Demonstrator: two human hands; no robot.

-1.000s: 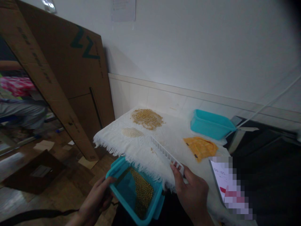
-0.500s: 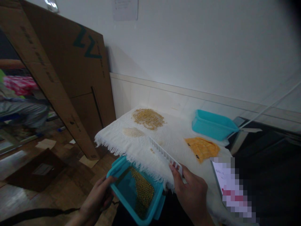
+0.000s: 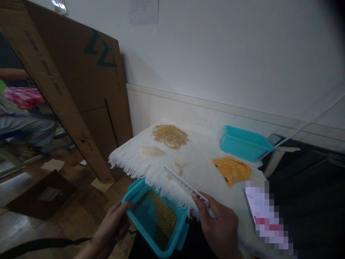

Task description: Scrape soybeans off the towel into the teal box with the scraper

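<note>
My left hand (image 3: 114, 223) is closed on the left rim of a turquoise plastic bin (image 3: 145, 235), held just below the fringed edge of a white cloth (image 3: 203, 171). Round yellow-green beans (image 3: 165, 216) lie along the bin's right side. Pinched in my right hand (image 3: 218, 219) is a white slotted plastic strip (image 3: 185, 184), slanting over the cloth near its front edge. A few beans (image 3: 169, 177) sit close to the strip's far end. Farther back are a spread pile of yellowish beans (image 3: 170, 135) and a small pale heap of grains (image 3: 153, 151).
A second turquoise bin (image 3: 245, 142) stands at the back right of the table, behind an orange cloth bag (image 3: 232, 171). A phone-like screen (image 3: 265, 217), partly blurred out, lies at right. At left rises a large cardboard box (image 3: 81, 72); a person's leg (image 3: 27, 129) shows beyond it.
My right hand has shifted the strip slightly toward me and left and tilted it. A few beans by its end moved toward the front edge. The bin and left hand stayed put.
</note>
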